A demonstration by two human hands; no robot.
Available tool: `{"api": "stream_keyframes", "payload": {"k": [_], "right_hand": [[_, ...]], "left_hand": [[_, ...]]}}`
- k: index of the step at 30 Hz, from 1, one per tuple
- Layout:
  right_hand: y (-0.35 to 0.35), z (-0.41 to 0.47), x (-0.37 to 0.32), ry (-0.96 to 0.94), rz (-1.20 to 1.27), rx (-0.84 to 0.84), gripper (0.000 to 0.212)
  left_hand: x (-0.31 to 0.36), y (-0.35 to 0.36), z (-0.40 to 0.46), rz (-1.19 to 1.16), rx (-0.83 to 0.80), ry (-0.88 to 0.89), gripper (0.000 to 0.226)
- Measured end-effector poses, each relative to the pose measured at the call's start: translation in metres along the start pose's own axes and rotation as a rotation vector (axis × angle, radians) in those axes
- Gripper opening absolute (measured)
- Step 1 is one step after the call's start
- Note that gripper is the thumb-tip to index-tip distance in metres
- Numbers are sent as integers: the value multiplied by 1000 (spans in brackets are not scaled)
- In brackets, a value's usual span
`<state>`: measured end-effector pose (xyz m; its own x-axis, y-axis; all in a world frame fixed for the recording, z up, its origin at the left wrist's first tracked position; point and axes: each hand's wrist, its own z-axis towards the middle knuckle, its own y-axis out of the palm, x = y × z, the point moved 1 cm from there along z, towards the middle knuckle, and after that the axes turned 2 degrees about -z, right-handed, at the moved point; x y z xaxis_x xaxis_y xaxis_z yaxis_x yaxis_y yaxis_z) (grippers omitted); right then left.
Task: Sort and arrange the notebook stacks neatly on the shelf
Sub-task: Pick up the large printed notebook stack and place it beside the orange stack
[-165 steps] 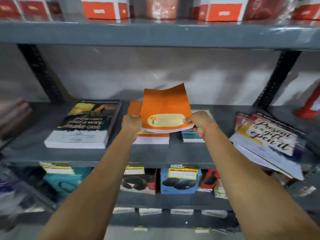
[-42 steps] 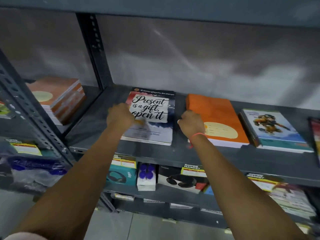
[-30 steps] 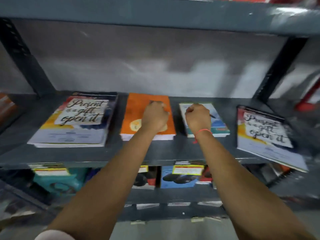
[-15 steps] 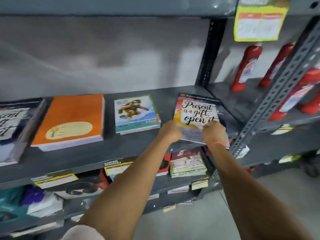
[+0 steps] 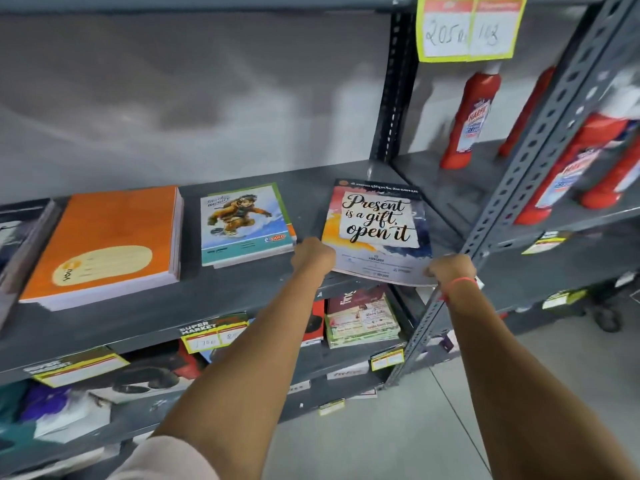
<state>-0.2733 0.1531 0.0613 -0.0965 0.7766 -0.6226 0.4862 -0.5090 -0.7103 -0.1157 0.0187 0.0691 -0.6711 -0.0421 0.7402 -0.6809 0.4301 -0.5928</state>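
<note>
A "Present is a gift, open it" notebook stack (image 5: 379, 230) lies at the right end of the grey shelf (image 5: 242, 292), its near edge hanging over the shelf's front. My left hand (image 5: 311, 256) grips its near left corner and my right hand (image 5: 448, 268) grips its near right corner. Left of it lies a thin stack with a cartoon snowboarder cover (image 5: 244, 223). Further left sits a thick orange notebook stack (image 5: 107, 240). Another stack (image 5: 20, 244) is cut off by the left edge of the view.
A perforated grey upright (image 5: 519, 161) stands just right of my right hand. Red bottles (image 5: 471, 119) fill the neighbouring shelf bay on the right. A lower shelf holds boxed headphones (image 5: 145, 375) and small booklets (image 5: 360, 320). A yellow price tag (image 5: 467, 26) hangs above.
My view and both hands swung from the left stacks to the right-hand "Present is a gift" stack. My hands have spread to its two near corners.
</note>
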Motion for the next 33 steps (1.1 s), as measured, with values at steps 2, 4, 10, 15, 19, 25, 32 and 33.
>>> {"api": "stream_keyframes", "payload": {"k": [2,4,10,15,19,25,32,33], "right_hand": [[-6,-1,-1,28,43,-51,39],[-10,-2,-2,93,95,-26,39],[-7,-12,-16,20,114,53,15],[10,-34,-50,-28,256,115,22],[30,-65,-96,-99,327,118,22],[95,-140,-167,-290,350,-64,19],[219,-259,-238,-481,320,-255,14],[235,-274,-246,-491,344,-243,7]], "left_hand": [[1,0,1,-82,3,-3,33],[2,-1,-1,-166,9,9,32],[5,-18,-13,-289,21,62,16],[-8,-56,-17,-382,124,80,40],[-26,-110,-18,-487,216,100,26],[-90,-227,-17,-493,381,112,37],[-210,-376,-24,-417,579,-11,18],[-227,-392,-23,-426,582,-27,22]]}}
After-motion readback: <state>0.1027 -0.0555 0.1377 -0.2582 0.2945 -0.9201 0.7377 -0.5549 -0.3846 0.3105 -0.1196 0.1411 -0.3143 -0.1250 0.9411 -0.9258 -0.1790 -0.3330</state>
